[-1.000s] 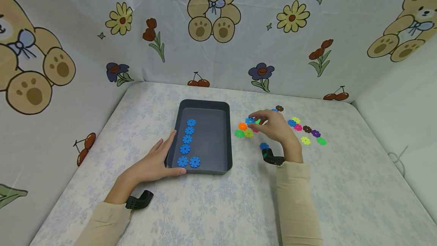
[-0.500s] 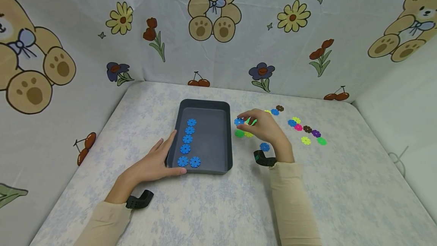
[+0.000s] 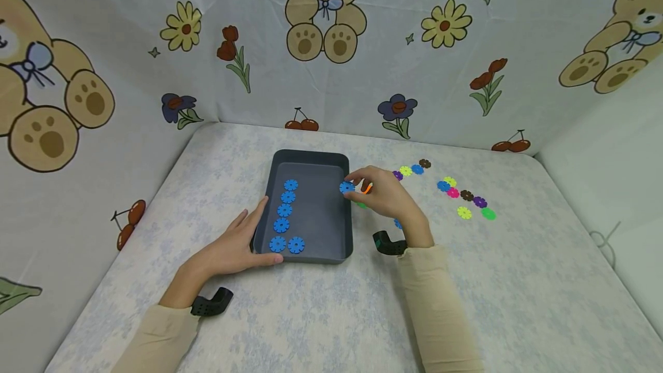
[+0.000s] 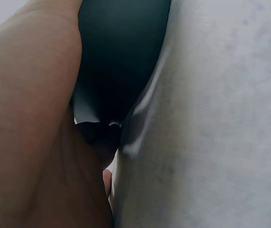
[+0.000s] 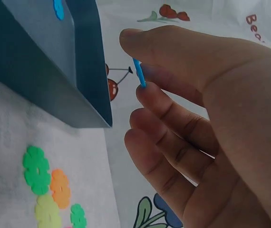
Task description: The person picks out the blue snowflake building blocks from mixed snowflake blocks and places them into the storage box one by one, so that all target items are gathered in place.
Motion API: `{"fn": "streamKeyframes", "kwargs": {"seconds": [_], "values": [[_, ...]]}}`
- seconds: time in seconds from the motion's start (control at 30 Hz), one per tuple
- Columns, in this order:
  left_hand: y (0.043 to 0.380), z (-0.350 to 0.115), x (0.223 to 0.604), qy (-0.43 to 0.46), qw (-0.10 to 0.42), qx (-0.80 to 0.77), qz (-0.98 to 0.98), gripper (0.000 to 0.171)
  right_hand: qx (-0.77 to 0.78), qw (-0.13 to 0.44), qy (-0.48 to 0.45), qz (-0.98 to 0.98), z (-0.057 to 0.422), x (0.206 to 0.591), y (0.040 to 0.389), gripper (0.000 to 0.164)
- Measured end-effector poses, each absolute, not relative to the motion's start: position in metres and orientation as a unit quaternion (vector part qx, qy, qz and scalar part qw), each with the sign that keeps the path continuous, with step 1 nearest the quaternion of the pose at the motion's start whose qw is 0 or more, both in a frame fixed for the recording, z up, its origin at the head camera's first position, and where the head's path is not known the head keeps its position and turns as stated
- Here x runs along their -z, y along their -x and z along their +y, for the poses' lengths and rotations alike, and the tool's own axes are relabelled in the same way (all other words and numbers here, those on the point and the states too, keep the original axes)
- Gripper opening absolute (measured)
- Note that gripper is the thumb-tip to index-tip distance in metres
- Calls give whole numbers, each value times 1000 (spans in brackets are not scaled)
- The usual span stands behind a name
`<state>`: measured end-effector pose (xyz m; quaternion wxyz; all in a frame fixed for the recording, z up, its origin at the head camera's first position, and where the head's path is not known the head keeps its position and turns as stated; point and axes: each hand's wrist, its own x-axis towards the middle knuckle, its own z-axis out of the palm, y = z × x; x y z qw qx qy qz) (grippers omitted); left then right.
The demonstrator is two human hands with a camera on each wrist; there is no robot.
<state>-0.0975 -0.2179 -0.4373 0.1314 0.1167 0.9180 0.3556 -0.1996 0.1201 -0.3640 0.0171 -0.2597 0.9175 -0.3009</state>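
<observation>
Pinches blue disc (image 3: 346, 187) in right hand (image 3: 385, 193) near tray (image 3: 322, 212); touches tray with left hand (image 3: 235, 250). Spreads left thumb from fingers.

Dark gray rectangular tray (image 3: 323, 217) lying flat, six blue flower-shaped discs (image 3: 284, 210) flat inside, five in a column toward its left side, one beside the nearest, another blue disc (image 3: 346, 187) held up by the right rim
</observation>
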Motion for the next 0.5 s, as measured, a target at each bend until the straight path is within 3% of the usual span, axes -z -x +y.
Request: {"fn": "streamKeyframes", "kwargs": {"seconds": [0.5], "values": [[97, -218, 437, -114, 130, -358, 917, 131, 288, 26, 324, 901, 92, 369, 194, 33]]}}
